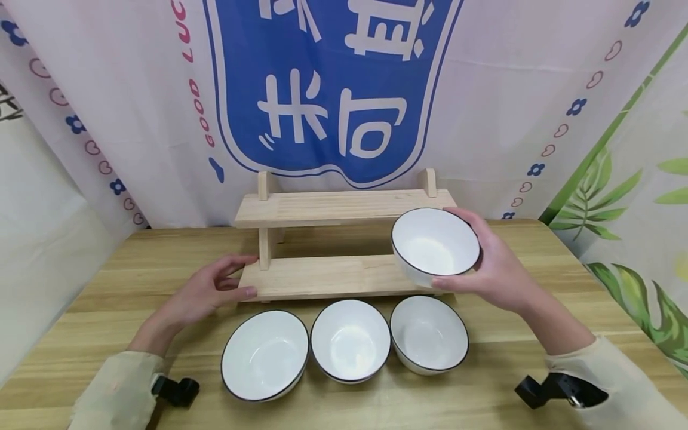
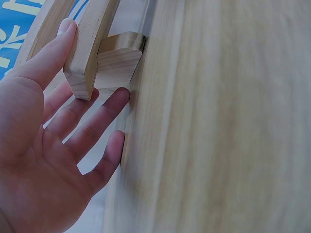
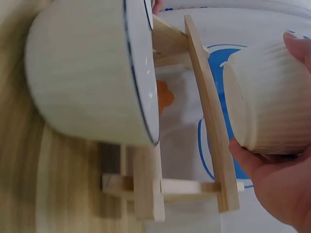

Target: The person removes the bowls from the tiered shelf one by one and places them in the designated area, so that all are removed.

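A two-tier wooden shelf [image 1: 322,276] stands on the table. My left hand [image 1: 212,289] holds the left end of its lower board, with the thumb [image 2: 51,53] on one side and fingers around the end. A white bowl with a dark rim [image 1: 434,242] is in my right hand [image 1: 491,263], gripped from its right side and tilted, over the right part of the shelf. Its ribbed outside [image 3: 272,97] shows in the right wrist view. Three similar bowls, a left one [image 1: 264,356], a middle one [image 1: 350,341] and a right one [image 1: 430,334], stand in a row before the shelf.
The wooden table [image 1: 118,286] carries the shelf and bowls. A white cloth with a blue printed panel [image 1: 328,161] hangs directly behind the shelf. To the right is a cloth with green leaf print [image 1: 596,203]. Each sleeve has a black wrist device [image 1: 174,391] near it.
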Demonstrator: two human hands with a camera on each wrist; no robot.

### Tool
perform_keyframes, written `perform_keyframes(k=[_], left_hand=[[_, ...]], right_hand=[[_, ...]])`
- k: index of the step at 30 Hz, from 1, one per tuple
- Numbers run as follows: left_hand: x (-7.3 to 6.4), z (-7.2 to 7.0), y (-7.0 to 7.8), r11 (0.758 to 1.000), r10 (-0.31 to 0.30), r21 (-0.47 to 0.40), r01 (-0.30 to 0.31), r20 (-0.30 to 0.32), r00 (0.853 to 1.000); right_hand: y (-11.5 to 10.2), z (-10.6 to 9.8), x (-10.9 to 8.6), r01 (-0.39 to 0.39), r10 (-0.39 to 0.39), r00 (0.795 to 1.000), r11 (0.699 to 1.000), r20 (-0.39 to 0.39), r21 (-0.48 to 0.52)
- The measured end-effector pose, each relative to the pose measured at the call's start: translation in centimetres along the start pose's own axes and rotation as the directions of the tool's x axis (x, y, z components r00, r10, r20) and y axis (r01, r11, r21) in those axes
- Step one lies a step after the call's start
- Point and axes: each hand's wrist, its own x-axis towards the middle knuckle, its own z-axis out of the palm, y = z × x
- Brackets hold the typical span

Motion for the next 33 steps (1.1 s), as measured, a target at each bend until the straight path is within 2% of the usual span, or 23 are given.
perform_keyframes(k=[8, 14, 17, 23, 33], left_hand=[[0.0, 0.0, 0.0, 1.000, -0.005, 0.001, 0.005, -0.002, 1.000], [0.0, 0.0, 0.0, 1.000, -0.015, -0.010, 0.015, 0.001, 1.000], [0.1, 0.1, 0.0, 1.000, -0.009, -0.019, 0.010, 0.005, 1.000], [0.0, 0.1, 0.1, 1.000, -0.010, -0.019, 0.010, 0.005, 1.000], [-0.2, 0.0, 0.1, 1.000, -0.009, 0.003, 0.009, -0.005, 1.000]], right_hand=[[1.5, -1.9, -2.0, 0.051, -0.049, 0.998, 0.998, 0.037, -0.036], [3.0, -3.3, -3.5, 0.093, -0.092, 0.995, 0.995, 0.044, -0.023], [3.8, -4.0, -4.4, 0.086, -0.086, 0.995, 0.996, 0.054, -0.009], [5.2, -5.2, -5.9, 0.069, -0.077, 0.992, 0.994, 0.099, 0.080], [7.4, -6.6, -8.1, 0.072, -0.088, 0.981, 0.993, 0.173, 0.098]])
